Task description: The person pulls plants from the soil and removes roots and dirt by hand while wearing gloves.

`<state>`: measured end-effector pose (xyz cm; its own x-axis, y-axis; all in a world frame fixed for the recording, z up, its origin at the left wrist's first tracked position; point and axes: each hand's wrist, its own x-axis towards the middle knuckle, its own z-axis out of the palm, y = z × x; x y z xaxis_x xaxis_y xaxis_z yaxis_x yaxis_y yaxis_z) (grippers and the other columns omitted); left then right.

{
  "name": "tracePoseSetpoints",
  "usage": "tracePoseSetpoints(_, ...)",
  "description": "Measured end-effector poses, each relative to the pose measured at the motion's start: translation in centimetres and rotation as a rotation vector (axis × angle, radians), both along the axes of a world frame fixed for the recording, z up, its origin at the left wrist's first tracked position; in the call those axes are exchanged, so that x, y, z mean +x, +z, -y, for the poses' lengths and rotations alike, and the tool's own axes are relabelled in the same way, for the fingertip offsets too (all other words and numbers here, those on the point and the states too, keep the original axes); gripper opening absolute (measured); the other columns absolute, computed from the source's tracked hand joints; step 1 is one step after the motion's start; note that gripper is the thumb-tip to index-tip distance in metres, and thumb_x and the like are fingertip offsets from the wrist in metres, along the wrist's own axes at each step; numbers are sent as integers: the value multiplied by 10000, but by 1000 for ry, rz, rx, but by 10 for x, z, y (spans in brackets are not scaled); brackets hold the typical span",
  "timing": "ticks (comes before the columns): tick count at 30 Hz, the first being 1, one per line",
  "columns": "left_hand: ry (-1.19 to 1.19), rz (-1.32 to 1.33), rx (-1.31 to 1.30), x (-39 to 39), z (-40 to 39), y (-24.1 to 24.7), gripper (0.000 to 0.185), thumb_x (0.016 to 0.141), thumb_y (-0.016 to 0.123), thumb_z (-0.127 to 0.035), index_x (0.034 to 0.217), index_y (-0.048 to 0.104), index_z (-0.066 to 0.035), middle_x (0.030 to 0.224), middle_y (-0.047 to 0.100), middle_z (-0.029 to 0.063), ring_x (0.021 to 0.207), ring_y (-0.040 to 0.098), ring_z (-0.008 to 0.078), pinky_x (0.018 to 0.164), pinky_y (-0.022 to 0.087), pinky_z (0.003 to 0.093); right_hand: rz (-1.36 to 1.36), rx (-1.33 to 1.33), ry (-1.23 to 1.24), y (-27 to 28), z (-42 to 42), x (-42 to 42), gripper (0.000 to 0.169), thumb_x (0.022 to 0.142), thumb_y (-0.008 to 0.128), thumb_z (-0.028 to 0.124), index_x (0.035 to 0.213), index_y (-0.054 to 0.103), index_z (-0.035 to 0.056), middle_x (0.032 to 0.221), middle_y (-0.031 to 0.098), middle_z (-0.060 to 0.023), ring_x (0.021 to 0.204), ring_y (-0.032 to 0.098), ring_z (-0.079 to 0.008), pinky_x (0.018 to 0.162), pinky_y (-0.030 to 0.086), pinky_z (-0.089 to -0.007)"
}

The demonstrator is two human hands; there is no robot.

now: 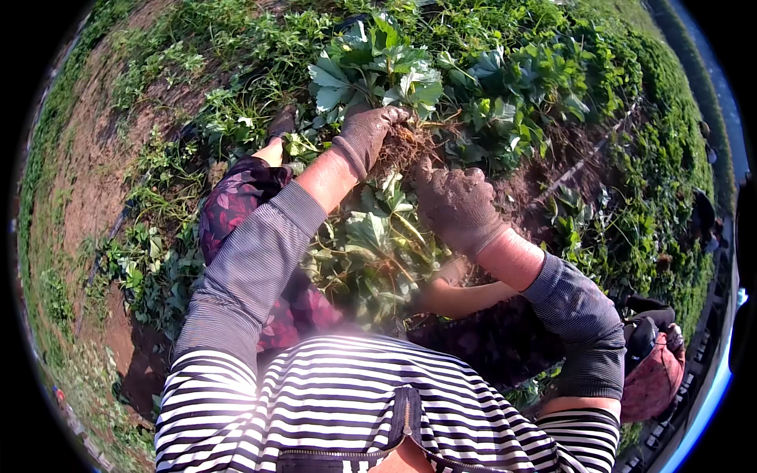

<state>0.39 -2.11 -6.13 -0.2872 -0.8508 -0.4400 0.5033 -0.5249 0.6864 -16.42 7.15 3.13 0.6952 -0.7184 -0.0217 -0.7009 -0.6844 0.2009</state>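
Observation:
My left hand (368, 137), in a muddy knit glove, grips a leafy plant (408, 77) at its crown. Broad lobed green leaves spread above the fist, and a tangle of brown fibrous roots (408, 145) hangs beside it. Just below and to the right of those roots is my right hand (458, 204), in a similar soil-caked glove. Its fingers are curled, the foremost one at the root ends; whether they pinch any roots is hidden. Under both hands, more uprooted-looking leafy stems (378, 242) lie in a heap between my legs.
Dense green plants (532, 77) grow ahead and to the right. A pale line or strip (585, 159) crosses the soil at right. Bare brown soil (94, 148) stretches along the left. Another person (653, 366) in reddish clothing is close by at lower right.

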Motion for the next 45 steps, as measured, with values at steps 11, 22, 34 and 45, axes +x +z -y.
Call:
tracePoseSetpoints(11,-59,118,-41,-11,-9,18,183,867,624,-148,969,658,1,876,670,61,749,646,168,667,543,289,197,3,-141,-8,51,-21,433,764,554,118,1193,517,70,832,603,-119,773,600,-307,672,431,-436)
tracePoseSetpoints(22,-69,-45,-125,3,-12,15,166,836,656,-115,959,662,-3,912,665,71,760,650,143,654,551,261,627,228,-300,2,49,-16,363,814,622,352,1046,603,73,806,642,-143,786,637,-324,675,493,-422)
tracePoseSetpoints(34,-177,107,-12,-8,-15,24,149,807,684,-183,882,703,-55,819,671,45,713,610,128,611,489,289,785,414,-509,-27,76,-38,234,777,672,223,882,686,15,735,660,-61,628,583,-105,600,480,-271)
tracePoseSetpoints(45,-87,121,-96,-10,-17,16,127,861,619,-105,916,667,-1,856,661,44,734,604,126,669,493,246,1270,1061,-763,-26,70,-18,249,812,705,231,939,670,19,693,632,-24,608,579,-115,549,477,-276)
